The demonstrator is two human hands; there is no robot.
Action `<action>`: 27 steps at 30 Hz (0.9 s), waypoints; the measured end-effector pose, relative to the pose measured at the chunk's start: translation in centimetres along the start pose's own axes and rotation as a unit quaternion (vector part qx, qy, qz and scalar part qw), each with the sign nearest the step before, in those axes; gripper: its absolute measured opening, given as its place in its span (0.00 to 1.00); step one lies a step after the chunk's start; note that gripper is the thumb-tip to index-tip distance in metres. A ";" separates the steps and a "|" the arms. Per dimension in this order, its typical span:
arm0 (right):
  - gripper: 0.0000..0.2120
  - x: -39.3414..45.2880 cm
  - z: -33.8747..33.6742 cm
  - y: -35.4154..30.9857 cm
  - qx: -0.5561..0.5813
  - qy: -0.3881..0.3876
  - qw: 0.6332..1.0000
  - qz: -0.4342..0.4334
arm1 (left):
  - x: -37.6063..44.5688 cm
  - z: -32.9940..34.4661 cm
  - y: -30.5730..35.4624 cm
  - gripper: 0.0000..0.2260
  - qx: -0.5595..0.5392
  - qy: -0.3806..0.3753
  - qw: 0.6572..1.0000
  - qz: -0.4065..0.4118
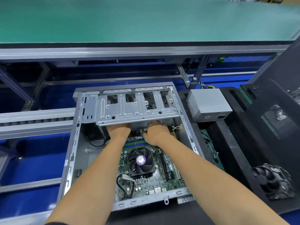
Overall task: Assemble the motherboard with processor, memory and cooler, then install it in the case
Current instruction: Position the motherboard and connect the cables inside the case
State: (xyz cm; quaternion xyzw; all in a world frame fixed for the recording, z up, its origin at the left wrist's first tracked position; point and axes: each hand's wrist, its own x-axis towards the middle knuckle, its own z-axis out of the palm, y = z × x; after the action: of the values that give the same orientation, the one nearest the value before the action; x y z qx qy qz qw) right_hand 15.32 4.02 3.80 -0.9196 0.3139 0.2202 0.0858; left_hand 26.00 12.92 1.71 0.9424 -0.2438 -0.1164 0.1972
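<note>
Motherboard (146,179) lies flat inside the open grey case (71,153), in the lower middle of the frame, and it fills the right part of the case floor. On the board sits the cooler (140,161), a black fan with a round purple label in its middle. Just above the cooler run the green and blue memory slots (134,143).

Both hands reach to the far edge of the board, in the centre of the frame. The left hand (119,129) goes under the metal drive cage (136,108); its fingers are hidden there, so one cannot tell how they stand. The right hand (156,131) is beside it, with fingers curled downward at the board edge; whether they hold something cannot be seen.

A black cable (125,184) bends over the lower left corner of the board.

To the right of the case, a grey power supply (208,104) stands on black foam. In the lower right corner lies a second black fan (272,181). A green conveyor belt (146,20) crosses the top of the frame.
</note>
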 end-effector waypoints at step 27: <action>0.12 1.5 -0.1 -0.6 0.259 0.071 0.945 0.188 | 0.1 -0.8 0.9 0.10 -0.048 -0.148 0.987 0.035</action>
State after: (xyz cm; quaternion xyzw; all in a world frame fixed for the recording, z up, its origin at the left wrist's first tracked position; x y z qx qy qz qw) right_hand 16.82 3.65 3.21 -0.8030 0.5325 0.0775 0.2561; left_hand 25.97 12.42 2.83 0.8950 -0.2978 -0.2593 0.2075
